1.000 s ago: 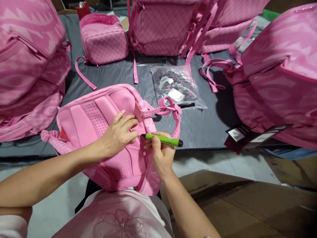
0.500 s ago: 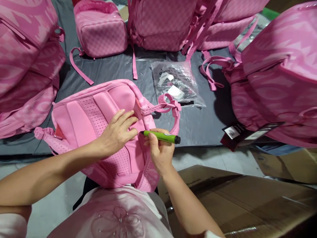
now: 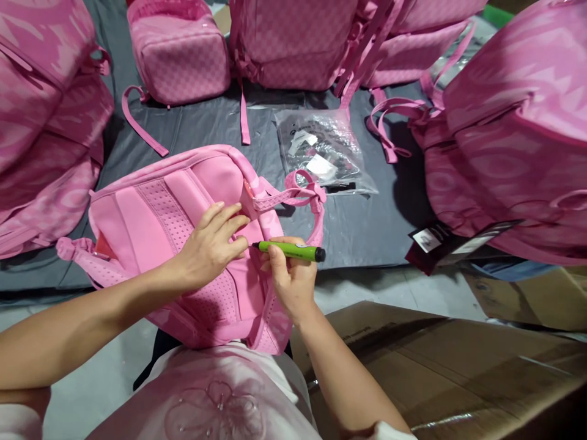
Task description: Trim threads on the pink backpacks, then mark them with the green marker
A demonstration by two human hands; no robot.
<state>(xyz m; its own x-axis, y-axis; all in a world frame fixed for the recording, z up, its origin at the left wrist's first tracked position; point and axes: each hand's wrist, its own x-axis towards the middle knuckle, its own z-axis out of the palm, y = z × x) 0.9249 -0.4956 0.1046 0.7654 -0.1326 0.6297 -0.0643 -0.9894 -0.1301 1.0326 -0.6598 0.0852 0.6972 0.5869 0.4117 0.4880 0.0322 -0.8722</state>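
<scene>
A pink backpack (image 3: 128,225) lies back panel up, partly on the table edge and partly against my body. My left hand (image 3: 211,239) rests on the padded panel, fingers spread and holding nothing, its thumb near the pen tip. In my right hand (image 3: 293,280) is a green marker pen (image 3: 293,249) with a black end, gripped between thumb and fingers. The pen's dark tip points left at the panel beside my left thumb; whether it touches the fabric I cannot tell. A looped strap (image 3: 315,208) hangs off the bag's right side.
Large pink backpacks stand at left (image 3: 50,122) and right (image 3: 499,134), the right one with black tags (image 3: 440,241). A checked pink bag (image 3: 183,67) sits behind. A clear plastic bag (image 3: 337,146) lies mid-table. Cardboard (image 3: 440,366) is at lower right.
The whole view has shifted slightly, so things appear a little further left. Both hands keep their places on the backpack, and the marker pen stays in my right hand.
</scene>
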